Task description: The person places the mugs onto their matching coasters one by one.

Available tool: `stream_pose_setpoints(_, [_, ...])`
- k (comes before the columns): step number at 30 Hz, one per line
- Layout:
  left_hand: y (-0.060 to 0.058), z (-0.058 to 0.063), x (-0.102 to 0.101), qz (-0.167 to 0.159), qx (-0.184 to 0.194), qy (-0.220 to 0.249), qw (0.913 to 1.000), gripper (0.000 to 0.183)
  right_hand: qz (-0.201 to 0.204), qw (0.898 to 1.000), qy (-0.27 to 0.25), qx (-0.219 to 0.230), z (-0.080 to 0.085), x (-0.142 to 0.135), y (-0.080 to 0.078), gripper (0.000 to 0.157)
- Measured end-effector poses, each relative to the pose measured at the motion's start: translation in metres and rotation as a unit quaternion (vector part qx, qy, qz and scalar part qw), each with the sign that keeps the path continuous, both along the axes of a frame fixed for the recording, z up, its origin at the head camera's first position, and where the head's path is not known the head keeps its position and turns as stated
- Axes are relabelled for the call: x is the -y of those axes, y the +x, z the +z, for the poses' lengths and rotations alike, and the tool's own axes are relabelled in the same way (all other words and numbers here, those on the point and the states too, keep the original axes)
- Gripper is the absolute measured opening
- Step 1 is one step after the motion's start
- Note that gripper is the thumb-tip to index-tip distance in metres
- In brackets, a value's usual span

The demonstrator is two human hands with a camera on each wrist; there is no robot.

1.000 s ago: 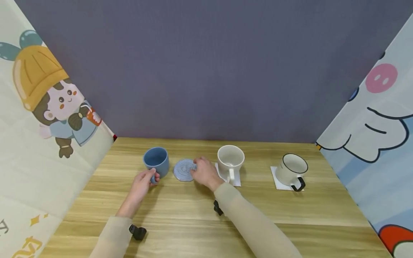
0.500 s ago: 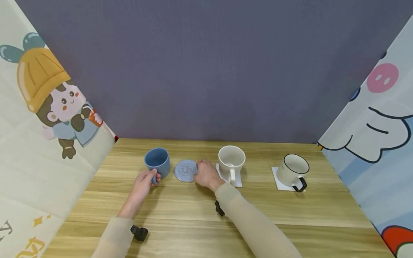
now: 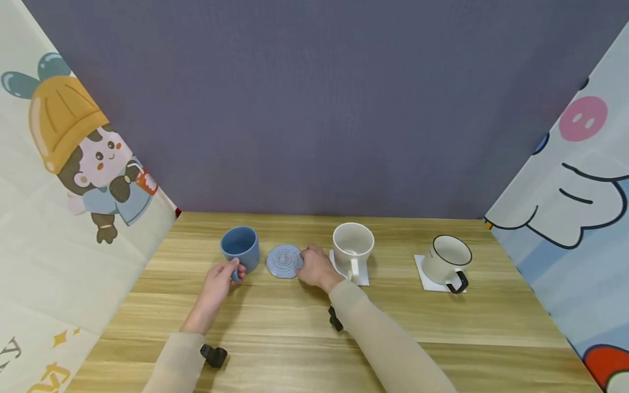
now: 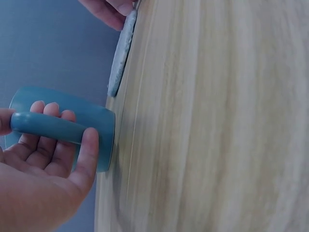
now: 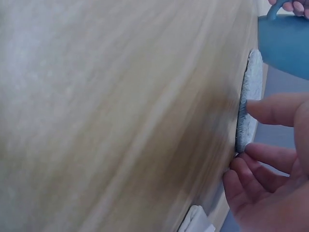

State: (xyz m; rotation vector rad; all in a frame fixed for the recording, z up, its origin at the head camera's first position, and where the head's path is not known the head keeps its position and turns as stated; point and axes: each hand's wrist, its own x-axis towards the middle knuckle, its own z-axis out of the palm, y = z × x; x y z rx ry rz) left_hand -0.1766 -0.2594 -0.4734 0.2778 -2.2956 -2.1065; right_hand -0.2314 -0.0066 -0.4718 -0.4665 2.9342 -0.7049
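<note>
A blue mug [image 3: 247,252] stands upright on the wooden table at the left, its handle facing me. My left hand [image 3: 218,284] grips that handle; in the left wrist view the fingers curl through behind the handle [image 4: 46,126]. Just right of the mug lies a round grey-blue woven coaster [image 3: 283,262]. My right hand [image 3: 316,267] pinches its right edge, with the thumb on top and the index finger at the rim in the right wrist view. There the coaster [image 5: 251,79] shows edge-on, close over the tabletop.
Right of my right hand, a white mug [image 3: 351,243] sits on a white square coaster [image 3: 363,274]. Farther right, a black-rimmed mug [image 3: 436,267] with a black handle sits on another white square coaster [image 3: 426,284]. A grey panel [image 3: 324,136] rises behind the table [image 3: 275,338].
The right hand's fingers have shifted very slightly right at the coaster's edge. The head view drifts a little; the left hand keeps the same grip on the blue mug's handle.
</note>
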Motion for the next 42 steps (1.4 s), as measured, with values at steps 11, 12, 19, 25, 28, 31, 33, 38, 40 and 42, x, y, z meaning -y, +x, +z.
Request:
stream_pose_setpoints(11, [0.001,-0.001,-0.003,0.016,-0.01,-0.003,0.9998,0.034,0.003,1.0,-0.015,0.001,-0.002,-0.001,-0.002,0.049])
stream_pose_setpoints(12, [0.001,0.0,-0.003,0.017,-0.009,-0.003,0.9998,0.035,0.003,1.0,-0.015,0.0,-0.002,-0.001,-0.002,0.049])
stream_pose_setpoints(19, [0.003,0.004,-0.006,0.023,-0.007,0.032,0.9992,0.033,0.001,1.0,-0.013,0.001,-0.004,-0.001,-0.002,0.049])
stream_pose_setpoints(25, [0.003,0.004,-0.011,0.033,-0.015,0.065,0.9972,0.03,-0.004,1.0,-0.006,0.005,-0.005,-0.001,-0.002,0.051])
stream_pose_setpoints(28, [0.004,0.004,-0.012,0.035,-0.012,0.07,0.9969,0.03,-0.004,1.0,-0.005,0.006,-0.005,-0.001,-0.002,0.051])
stream_pose_setpoints(31, [0.005,0.004,-0.012,0.034,-0.012,0.073,0.9967,0.029,-0.004,1.0,-0.005,0.005,-0.005,-0.002,-0.002,0.051])
stream_pose_setpoints(33, [0.005,0.005,-0.012,0.033,-0.013,0.07,0.9969,0.029,-0.004,1.0,-0.007,0.002,-0.006,-0.002,-0.002,0.051])
stream_pose_setpoints(38, [0.006,0.01,-0.014,0.031,-0.019,0.064,0.9973,0.028,-0.005,1.0,-0.009,-0.003,-0.006,-0.001,-0.002,0.05])
stream_pose_setpoints(40, [0.006,0.012,-0.015,0.029,-0.022,0.068,0.9971,0.028,-0.005,1.0,-0.009,-0.004,-0.006,-0.001,-0.001,0.05])
stream_pose_setpoints(42, [0.007,0.014,-0.017,0.026,-0.024,0.07,0.9969,0.027,-0.005,1.0,-0.008,-0.006,-0.006,0.0,-0.001,0.049])
